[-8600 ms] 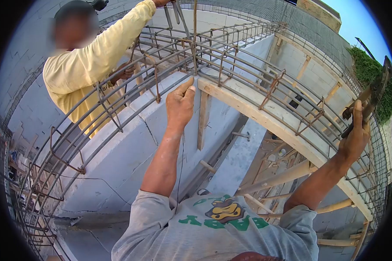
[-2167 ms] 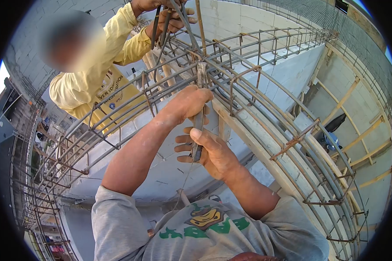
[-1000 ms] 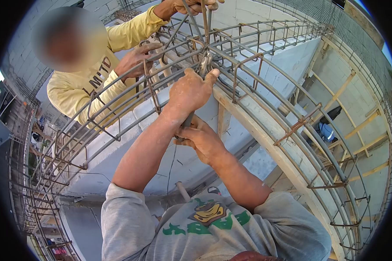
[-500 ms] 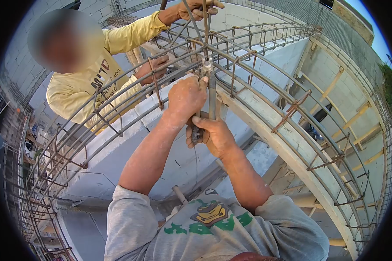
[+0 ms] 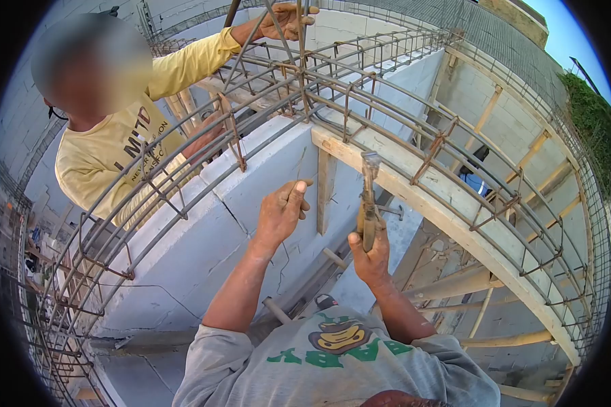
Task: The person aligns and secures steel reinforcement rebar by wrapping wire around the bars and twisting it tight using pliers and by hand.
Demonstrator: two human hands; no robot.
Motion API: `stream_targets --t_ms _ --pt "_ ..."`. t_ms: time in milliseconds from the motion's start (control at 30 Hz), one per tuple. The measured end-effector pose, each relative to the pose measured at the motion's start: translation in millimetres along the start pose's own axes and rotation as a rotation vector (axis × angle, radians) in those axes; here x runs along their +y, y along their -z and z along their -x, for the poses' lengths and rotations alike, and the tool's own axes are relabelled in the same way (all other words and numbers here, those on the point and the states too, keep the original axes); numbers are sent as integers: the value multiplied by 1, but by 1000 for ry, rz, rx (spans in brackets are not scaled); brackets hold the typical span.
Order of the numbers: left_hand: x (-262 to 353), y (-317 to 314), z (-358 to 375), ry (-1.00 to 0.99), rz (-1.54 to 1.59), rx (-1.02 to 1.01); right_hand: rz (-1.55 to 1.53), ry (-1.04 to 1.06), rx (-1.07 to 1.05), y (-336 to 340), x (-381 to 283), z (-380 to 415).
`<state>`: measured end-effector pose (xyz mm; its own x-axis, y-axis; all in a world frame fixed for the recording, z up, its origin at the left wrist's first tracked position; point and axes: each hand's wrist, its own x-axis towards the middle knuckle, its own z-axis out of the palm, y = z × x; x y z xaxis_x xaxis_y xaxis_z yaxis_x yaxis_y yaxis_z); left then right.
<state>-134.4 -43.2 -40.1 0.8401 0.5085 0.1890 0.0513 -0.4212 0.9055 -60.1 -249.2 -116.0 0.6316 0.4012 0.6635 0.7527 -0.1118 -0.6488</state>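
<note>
My left hand (image 5: 282, 211) is closed in a pinch on a thin wire (image 5: 301, 163), in front of the white block wall (image 5: 251, 197). To its right, my right hand (image 5: 371, 252) grips a pliers-like hand tool (image 5: 368, 203) by its handles, the metal head pointing up. Both hands are apart, below the crossing of the steel rebar cages (image 5: 302, 71). The tool's head overlaps the edge of a wooden board (image 5: 400, 182) in view; contact cannot be told.
A co-worker in a yellow shirt (image 5: 125, 146) stands beyond the left cage, one hand (image 5: 288, 22) at upright bars. The right cage (image 5: 482, 183) curves over the formwork. Timber props (image 5: 455, 285) lie below at right. Green plants (image 5: 586, 115) show far right.
My hands have moved down and apart from the rebar crossing. The tool is now in my right hand alone, lower and to the right. The view has shifted slightly.
</note>
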Motion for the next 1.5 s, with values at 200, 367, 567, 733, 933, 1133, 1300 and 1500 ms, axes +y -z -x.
stream_targets --t_ms 200,367,567,733,933,1133,1300,1500 --pt "-22 -37 -2 -182 -78 179 -217 -144 135 44 -28 3" --pt "-20 -55 -8 -294 -160 116 -782 -689 -24 91 -53 -23" --pt "-75 -79 -13 -211 -126 -25 -346 -201 332 134 -95 -32" --pt "-77 -78 1 -23 46 -80 -34 18 768 230 -136 -51" --pt "-95 -84 1 -9 38 -187 353 290 1116 299 -157 -97" --pt "-66 -96 -4 -98 -2 -201 814 -93 842 317 -109 -115" --pt "-54 -89 -9 -186 -78 -146 756 -340 535 292 -75 -112" --pt "-55 -70 -17 -15 -71 -180 1003 -290 319 289 -61 -88"
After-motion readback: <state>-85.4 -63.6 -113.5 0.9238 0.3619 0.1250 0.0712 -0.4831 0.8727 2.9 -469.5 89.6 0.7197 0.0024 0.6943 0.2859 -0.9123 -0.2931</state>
